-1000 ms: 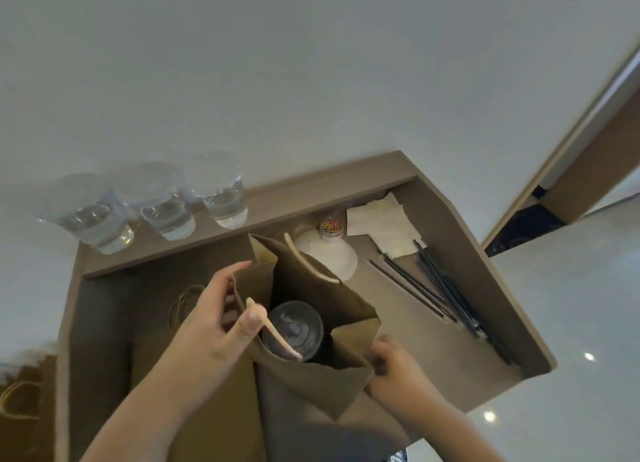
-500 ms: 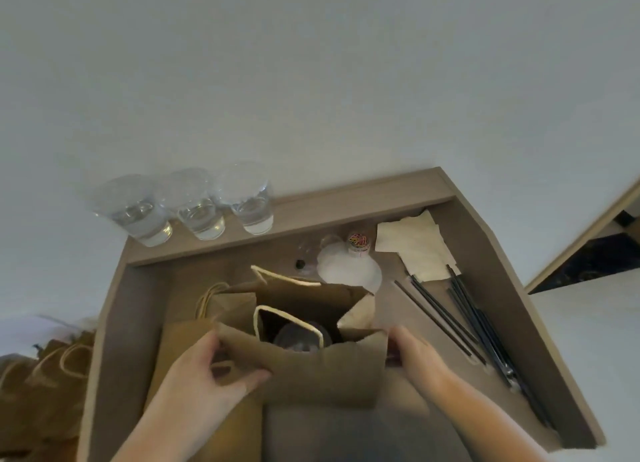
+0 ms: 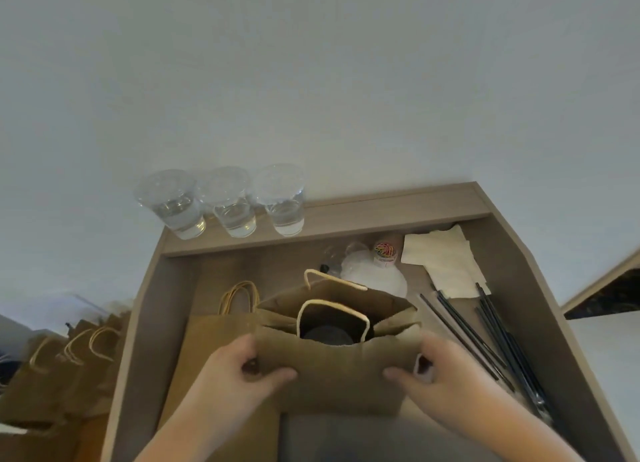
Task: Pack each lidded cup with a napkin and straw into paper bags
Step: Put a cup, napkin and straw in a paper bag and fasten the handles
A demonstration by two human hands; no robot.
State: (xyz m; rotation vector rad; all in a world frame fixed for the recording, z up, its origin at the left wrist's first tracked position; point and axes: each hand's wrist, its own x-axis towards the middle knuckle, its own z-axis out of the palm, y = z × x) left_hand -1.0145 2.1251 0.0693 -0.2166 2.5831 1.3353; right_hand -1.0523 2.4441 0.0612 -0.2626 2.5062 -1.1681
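A brown wooden desk (image 3: pixel 398 205) with a raised back ledge bears an open brown paper bag (image 3: pixel 332 375) with cream rope handles. The left hand (image 3: pixel 239 375) and the right hand (image 3: pixel 446 375) grip the bag's near wall at either side, thumbs pressed on its front. Three clear lidded plastic cups of water (image 3: pixel 232 205) line the ledge, pale square napkins (image 3: pixel 446 260) and thin black straws (image 3: pixel 485 333) lie right of the bag, and inside it sits a dark round shape (image 3: pixel 325 335), probably a cup's lid.

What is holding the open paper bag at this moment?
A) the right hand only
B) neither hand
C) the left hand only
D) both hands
D: the left hand and the right hand each grip one side of the paper bag, with their thumbs on its near face.
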